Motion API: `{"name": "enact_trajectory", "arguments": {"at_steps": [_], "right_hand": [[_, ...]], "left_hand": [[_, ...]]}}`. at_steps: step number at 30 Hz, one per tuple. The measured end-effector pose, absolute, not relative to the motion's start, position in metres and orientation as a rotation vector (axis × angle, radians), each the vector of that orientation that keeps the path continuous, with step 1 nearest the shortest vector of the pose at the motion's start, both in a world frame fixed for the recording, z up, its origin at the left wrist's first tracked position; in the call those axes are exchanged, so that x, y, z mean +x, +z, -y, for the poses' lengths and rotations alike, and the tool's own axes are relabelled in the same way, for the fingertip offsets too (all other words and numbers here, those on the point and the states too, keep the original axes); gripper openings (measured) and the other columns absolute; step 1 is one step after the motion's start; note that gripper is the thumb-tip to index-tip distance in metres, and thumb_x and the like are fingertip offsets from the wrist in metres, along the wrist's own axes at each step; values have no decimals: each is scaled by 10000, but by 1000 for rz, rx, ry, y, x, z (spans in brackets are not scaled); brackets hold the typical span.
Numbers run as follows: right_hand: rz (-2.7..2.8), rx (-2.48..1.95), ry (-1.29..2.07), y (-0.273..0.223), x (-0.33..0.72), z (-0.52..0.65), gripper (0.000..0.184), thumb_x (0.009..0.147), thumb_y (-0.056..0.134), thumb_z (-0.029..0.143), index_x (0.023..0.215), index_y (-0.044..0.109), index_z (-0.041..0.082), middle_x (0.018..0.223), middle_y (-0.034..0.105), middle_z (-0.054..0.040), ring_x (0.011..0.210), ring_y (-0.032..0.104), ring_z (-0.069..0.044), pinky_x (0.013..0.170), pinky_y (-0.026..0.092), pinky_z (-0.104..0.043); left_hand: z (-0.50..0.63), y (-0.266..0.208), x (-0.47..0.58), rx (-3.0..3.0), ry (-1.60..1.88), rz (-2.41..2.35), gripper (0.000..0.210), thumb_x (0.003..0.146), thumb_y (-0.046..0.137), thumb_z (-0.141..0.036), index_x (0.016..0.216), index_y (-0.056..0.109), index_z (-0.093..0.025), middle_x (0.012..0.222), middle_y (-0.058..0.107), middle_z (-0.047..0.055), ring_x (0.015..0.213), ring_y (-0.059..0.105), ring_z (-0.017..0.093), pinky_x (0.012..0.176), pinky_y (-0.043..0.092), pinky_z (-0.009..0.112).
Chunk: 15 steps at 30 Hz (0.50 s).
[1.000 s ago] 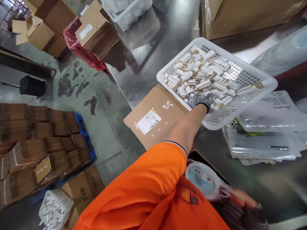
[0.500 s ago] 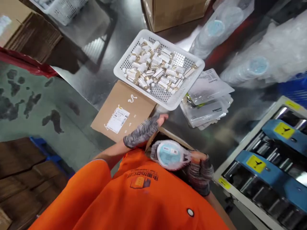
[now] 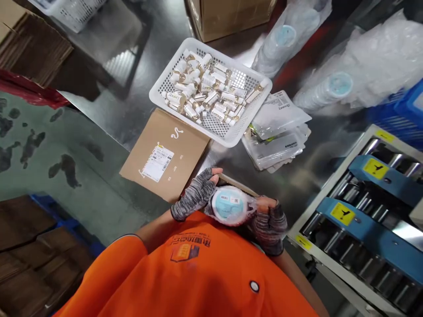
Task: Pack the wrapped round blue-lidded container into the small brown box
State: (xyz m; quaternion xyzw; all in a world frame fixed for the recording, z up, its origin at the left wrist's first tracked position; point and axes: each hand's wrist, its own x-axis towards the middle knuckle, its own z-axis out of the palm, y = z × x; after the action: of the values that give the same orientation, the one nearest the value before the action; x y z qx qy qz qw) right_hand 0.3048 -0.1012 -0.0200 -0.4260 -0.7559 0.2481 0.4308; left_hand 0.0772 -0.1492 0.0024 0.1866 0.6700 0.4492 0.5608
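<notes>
Close to my orange shirt, both hands in grey fingerless gloves grip a plastic-wrapped round stack with a light-blue lid [image 3: 229,205]. My left hand [image 3: 194,195] clasps its left side and my right hand [image 3: 268,220] holds its right side. Just beyond them lies the edge of an open brown carton [image 3: 235,183]. Farther out on the steel table [image 3: 132,105] stands a white mesh basket [image 3: 157,89] full of small white and gold tubes [image 3: 206,92]. A flat cardboard box with a shipping label [image 3: 165,154] lies left of the basket.
Clear plastic pouches [image 3: 276,136] lie right of the basket. Bagged stacks of round lids [image 3: 333,83] fill the back right. A roller machine with blue bars and yellow stickers [image 3: 363,211] is at right. Flattened cartons [image 3: 33,44] and a large box [image 3: 231,15] sit behind.
My left hand left the basket and came back to me, closing on the wrapped round stack beside my right hand. The view swung right, bringing the roller machine into sight.
</notes>
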Motion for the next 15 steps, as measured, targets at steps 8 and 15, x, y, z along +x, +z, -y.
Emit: {"name": "enact_trajectory", "arguments": {"at_steps": [8, 15], "right_hand": [[1897, -1060, 601, -17, 303, 97, 320, 1224, 611, 383, 952, 739, 272, 750, 803, -1, 572, 776, -220, 515, 583, -316], [1851, -1094, 637, -18, 302, 105, 354, 1194, 649, 435, 891, 767, 295, 698, 805, 4, 509, 750, -234, 467, 612, -334]], "left_hand": [[144, 4, 81, 426, 1051, -1537, 633, 914, 859, -761, 1281, 798, -249, 677, 531, -64, 607, 421, 155, 612, 418, 353], [150, 6, 82, 566, 1059, -1670, 554, 981, 797, -755, 1199, 844, -248, 906, 778, 53, 781, 663, 238, 824, 620, 454]]}}
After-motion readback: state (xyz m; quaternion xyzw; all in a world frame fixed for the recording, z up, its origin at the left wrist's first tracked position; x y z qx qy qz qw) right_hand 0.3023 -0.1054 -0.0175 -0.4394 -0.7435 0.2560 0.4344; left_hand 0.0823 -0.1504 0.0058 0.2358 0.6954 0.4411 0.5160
